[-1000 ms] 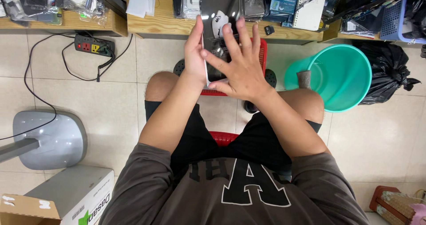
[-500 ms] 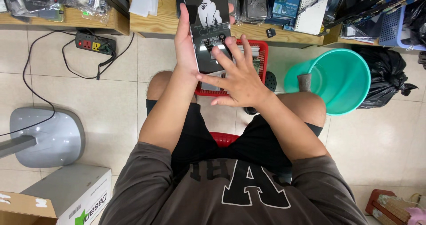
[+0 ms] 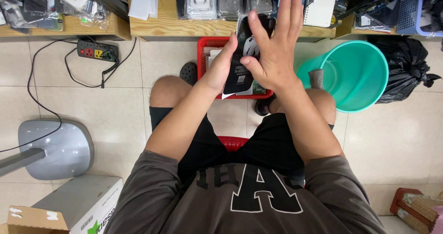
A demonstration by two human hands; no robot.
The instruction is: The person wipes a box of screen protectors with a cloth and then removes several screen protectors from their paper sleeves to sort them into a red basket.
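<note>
My left hand (image 3: 221,68) is clamped on a flat black packet (image 3: 240,75), held above the red basket (image 3: 207,45). My right hand (image 3: 274,54) presses it with fingers spread wide. Teal bucket (image 3: 364,72) sits at 3 o'clock.

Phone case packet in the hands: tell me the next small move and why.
Probably close the right hand onto the dark packet. Its fingers are spread open, only the thumb touching, while the left hand alone grips the packet's edge above the red basket.

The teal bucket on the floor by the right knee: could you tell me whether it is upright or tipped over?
Upright. The teal bucket stands with its round mouth facing up at the camera; its inside wall shows all round, beside the black bag.
</note>
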